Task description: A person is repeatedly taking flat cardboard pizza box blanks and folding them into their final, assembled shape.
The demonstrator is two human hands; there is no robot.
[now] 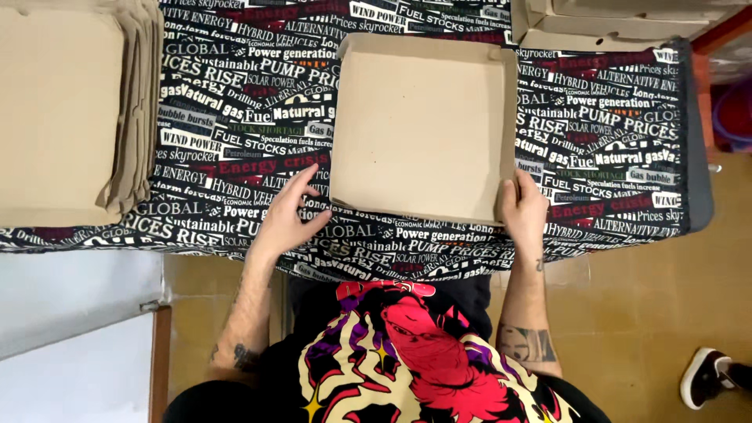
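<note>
Right hand [523, 210] grip closed on cardboard box [423, 125] corner; left hand [283, 218] open — beside box

Black short-sleeved shirt [407, 356], lower centre of frame: large graphic print in red, pink, cream, purple. Both forearms bare, dark tattoos. Left hand [283, 219], right hand [523, 213]: no gloves.

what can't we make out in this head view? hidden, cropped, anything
Head view only:
- Stack of flat cardboard: cut off by the left and top edges, so its count is unreadable.
- Folded boxes at top right: cropped by the top edge.
- Open box: the right hand covers its near right corner.
- Left hand: contact with the box's near left corner is unclear.
- Shoe: its wearer is out of frame.
</note>
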